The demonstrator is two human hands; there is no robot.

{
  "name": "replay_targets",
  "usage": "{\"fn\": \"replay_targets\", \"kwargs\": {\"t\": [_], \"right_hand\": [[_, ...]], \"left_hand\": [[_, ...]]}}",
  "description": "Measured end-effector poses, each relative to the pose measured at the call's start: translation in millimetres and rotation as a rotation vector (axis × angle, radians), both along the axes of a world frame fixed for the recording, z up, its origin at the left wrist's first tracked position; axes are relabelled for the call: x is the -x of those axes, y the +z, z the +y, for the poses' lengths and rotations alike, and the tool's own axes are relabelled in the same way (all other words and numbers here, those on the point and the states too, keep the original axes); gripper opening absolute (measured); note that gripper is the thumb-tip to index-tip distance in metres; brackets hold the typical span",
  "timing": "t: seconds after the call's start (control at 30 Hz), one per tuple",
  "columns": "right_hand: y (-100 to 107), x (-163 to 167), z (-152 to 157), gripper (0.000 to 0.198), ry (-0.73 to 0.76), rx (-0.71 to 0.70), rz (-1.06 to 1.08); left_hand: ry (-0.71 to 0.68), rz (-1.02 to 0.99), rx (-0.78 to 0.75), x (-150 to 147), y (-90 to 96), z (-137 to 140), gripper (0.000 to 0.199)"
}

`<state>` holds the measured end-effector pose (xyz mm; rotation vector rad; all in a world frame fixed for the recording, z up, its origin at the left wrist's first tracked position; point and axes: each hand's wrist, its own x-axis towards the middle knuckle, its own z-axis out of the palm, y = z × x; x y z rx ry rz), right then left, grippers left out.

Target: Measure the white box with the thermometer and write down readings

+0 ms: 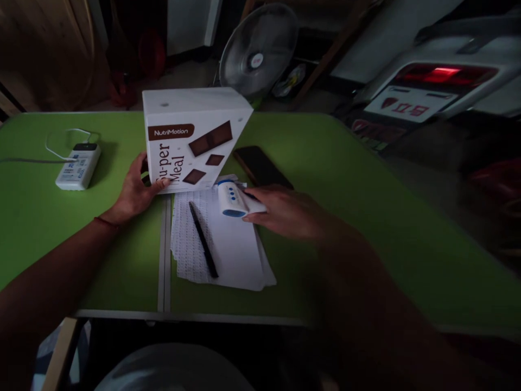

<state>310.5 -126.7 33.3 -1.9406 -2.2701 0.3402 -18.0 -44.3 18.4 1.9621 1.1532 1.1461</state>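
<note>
My left hand (136, 187) grips the lower left edge of a white cardboard box (211, 111), with the thumb on its front. Brown bars and the words "NutriMotion" and "Su-per Meal" are printed on that face. The box is tilted, over the top end of some papers (238, 255). In my right hand (285, 210) is a white handheld scanner-like device (232, 198) with blue dots and a blue end, close to the box's lower right corner. A black pen (203, 239) lies across the papers. Just behind the right hand rests a dark phone (262, 167).
On the left of the green folding table (118, 271) sits a white power strip or power bank (78, 166) with cables plugged in. Beyond the far edge stands a fan (259, 49). A scooter's rear (431, 87) with a lit red lamp is at the right.
</note>
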Motion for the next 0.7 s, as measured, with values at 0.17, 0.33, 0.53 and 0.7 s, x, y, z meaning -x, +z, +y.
{"fn": "replay_targets", "kwargs": {"t": [0.17, 0.33, 0.53, 0.7], "right_hand": [[-14.8, -13.1, 5.8, 0.026, -0.061, -0.071, -0.07], [-7.3, 2.8, -11.4, 0.055, 0.128, -0.457, 0.035], [-14.4, 72.7, -34.7, 0.016, 0.191, -0.325, 0.274], [-32.3, 83.6, -29.7, 0.029, 0.189, -0.193, 0.368]], "left_hand": [[-0.011, 0.036, -0.021, 0.1, -4.6, 6.8, 0.072], [-0.056, 0.051, -0.069, -2.1, -15.2, 13.4, 0.067], [0.1, 0.331, -0.052, 3.8, -23.4, 8.5, 0.077], [0.098, 0.734, 0.041, 3.3, -9.0, -13.7, 0.091]]}}
